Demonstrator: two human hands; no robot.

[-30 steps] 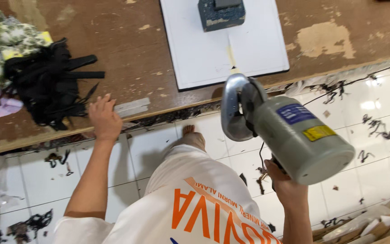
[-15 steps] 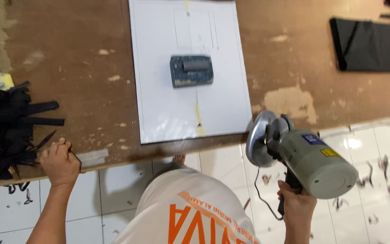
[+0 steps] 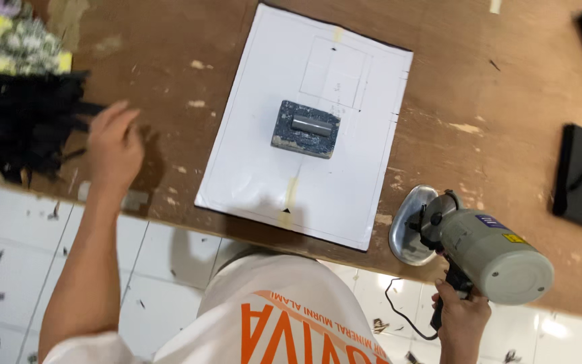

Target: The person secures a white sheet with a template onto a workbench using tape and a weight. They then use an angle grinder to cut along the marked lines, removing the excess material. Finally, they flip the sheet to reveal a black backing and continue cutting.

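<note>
Currently: right hand (image 3: 463, 320), at 5 o'clock, fingers clenched on the handle of a grey cutter (image 3: 479, 246) whose base rests at the desk (image 3: 500, 101) edge; left hand (image 3: 112, 145), at 9 o'clock, fingers released, hovering just beside black scraps (image 3: 25, 125). White sheet (image 3: 264, 155) lies centre under a dark weight (image 3: 304, 128). Risk, judged: the heavy cutter could tip off the edge, or its cord (image 3: 405, 317) could snag.

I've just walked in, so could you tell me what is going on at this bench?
A person stands at a wooden table. The right hand grips the handle of a grey electric cutting machine, whose metal base sits on the table edge. The left hand reaches toward a pile of black fabric pieces. Between them, a white pattern sheet lies flat with a dark block weight on it.
</note>
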